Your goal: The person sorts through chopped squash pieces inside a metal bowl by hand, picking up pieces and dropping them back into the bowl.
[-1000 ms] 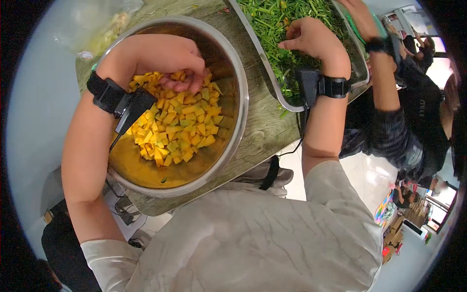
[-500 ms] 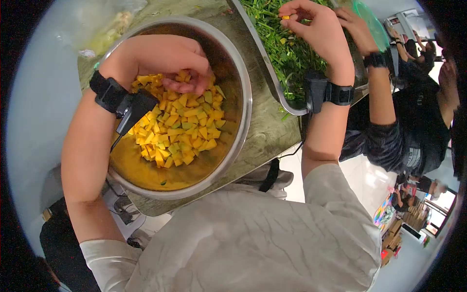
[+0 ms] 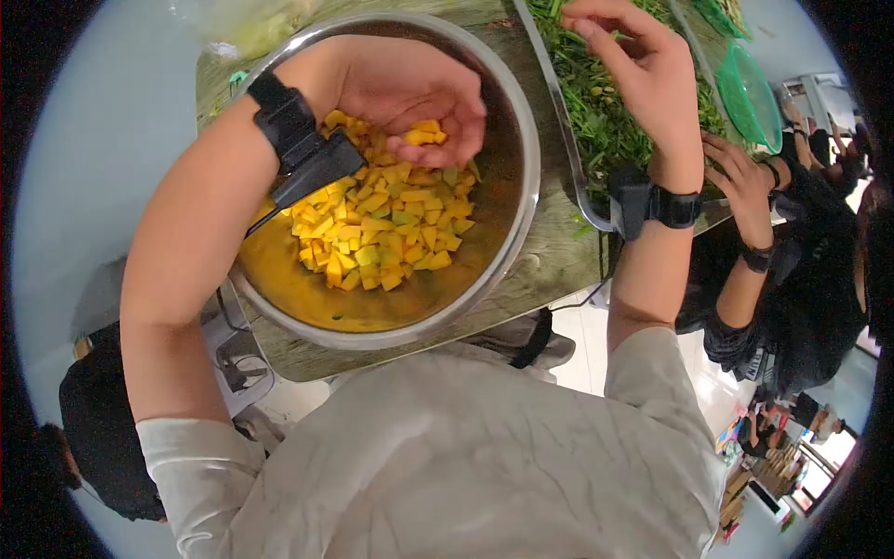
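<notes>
A wide steel bowl [image 3: 529, 200] holds a heap of diced yellow-orange pumpkin [image 3: 400, 228], some pieces with greenish sides. My left hand [image 3: 433, 107] is inside the bowl above the heap, palm turned partly up, its fingers curled around a few pumpkin cubes [image 3: 424, 132]. Over a metal tray [image 3: 568, 140] of chopped green stalks and leaves [image 3: 605, 116], my right hand [image 3: 647, 61] is raised with thumb and fingertips close together near the top edge of the view. Whatever lies between those fingertips is hidden. Both wrists wear black straps with small devices.
A co-worker's hand [image 3: 740, 177] rests by the tray's right side. Green plastic baskets [image 3: 750, 98] stand beyond it. Behind the bowl lies a clear plastic bag [image 3: 251, 28] with pale contents. The table's front edge [image 3: 447, 328] runs just before my body.
The view has shifted, so bowl and tray appear farther right and higher. My left hand has turned, exposing the cubes in its fingers. The yellow piece at my right fingertips no longer shows.
</notes>
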{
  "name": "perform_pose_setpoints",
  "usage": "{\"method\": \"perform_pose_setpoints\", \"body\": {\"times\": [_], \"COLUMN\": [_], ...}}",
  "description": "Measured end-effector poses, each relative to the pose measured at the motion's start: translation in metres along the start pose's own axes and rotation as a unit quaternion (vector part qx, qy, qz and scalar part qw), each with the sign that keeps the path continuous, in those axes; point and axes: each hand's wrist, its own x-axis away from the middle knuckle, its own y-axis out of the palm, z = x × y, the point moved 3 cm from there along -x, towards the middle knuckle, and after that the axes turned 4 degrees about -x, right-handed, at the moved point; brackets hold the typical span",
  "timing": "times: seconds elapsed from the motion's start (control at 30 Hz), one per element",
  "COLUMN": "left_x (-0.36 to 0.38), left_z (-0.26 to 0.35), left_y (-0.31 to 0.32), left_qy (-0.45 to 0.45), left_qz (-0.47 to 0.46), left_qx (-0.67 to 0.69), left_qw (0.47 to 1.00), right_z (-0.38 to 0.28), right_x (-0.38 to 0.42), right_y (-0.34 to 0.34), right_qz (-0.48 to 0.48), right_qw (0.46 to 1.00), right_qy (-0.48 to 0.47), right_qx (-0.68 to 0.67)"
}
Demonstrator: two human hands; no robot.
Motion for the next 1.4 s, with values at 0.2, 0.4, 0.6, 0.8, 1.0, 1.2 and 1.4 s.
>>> {"method": "perform_pose_setpoints", "body": {"times": [0.2,0.4,0.6,0.8,1.0,1.2,1.4], "left_x": [0.011,0.008,0.01,0.009,0.004,0.004,0.014], "left_z": [0.021,0.011,0.015,0.011,0.001,-0.003,0.013], "left_y": [0.015,0.002,0.005,0.004,0.001,-0.016,-0.007], "left_qy": [-0.089,-0.101,-0.083,-0.019,-0.042,-0.057,-0.1], "left_qz": [0.111,0.09,0.121,0.096,0.076,0.044,0.091], "left_qx": [-0.225,-0.213,-0.237,-0.17,0.001,-0.067,-0.3], "left_qw": [0.964,0.968,0.96,0.981,0.996,0.995,0.944], "right_z": [0.105,0.106,0.113,0.072,-0.036,0.008,0.106], "right_x": [0.001,0.007,0.004,0.001,0.004,-0.002,0.008], "right_y": [-0.044,-0.041,-0.035,-0.039,0.009,-0.009,-0.057], "right_qz": [-0.077,-0.131,-0.151,-0.071,-0.118,-0.026,-0.07], "right_qw": [0.957,0.921,0.925,0.98,0.993,0.997,0.93], "right_qy": [0.028,0.149,0.115,0.049,-0.021,0.079,0.111], "right_qx": [0.28,0.336,0.33,0.181,-0.019,-0.005,0.342]}}
